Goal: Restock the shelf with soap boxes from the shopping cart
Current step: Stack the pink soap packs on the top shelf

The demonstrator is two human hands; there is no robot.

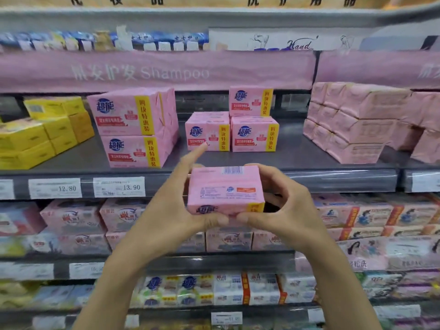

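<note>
While both hands clamped it from opposite ends, the pink rectangular paper-wrapped soap box (226, 189) hung between them, just short of the front lip of the flat grey metal shelf (297, 156). The left hand (176, 210) gripped the left end, thumb under the near lower edge. Its index finger (197, 152) alone stuck out straight, up and away toward the stock. The right hand (290, 210) curled round the right end, thumb below and fingers over the far side. The 2 thumbs almost met beneath the box.

The box's long axis ran across, from 1 hand to the other, parallel to the shelf lip. Its barcode face was turned up, its fine-print face looked back at the wearer, and the blue-logo face with the yellow band was turned mostly downward.

Bare shelf lay straight ahead of both hands and a little above them. Beyond it stood 2 matching pink printed soap packs (207, 136) side by side, logo faces outward, with a 3rd pack (251, 102) on top of the right-hand one. A taller stack of 2 larger pink packs (133, 129) stood beyond and outside the left hand.

Neither hand seemed nearer the gap; only the left fingertip reached further. The placement looked like a forward, slightly upward push, probably with a roll about the long axis to bring the logo face outward. No shopping cart was in view.
</note>
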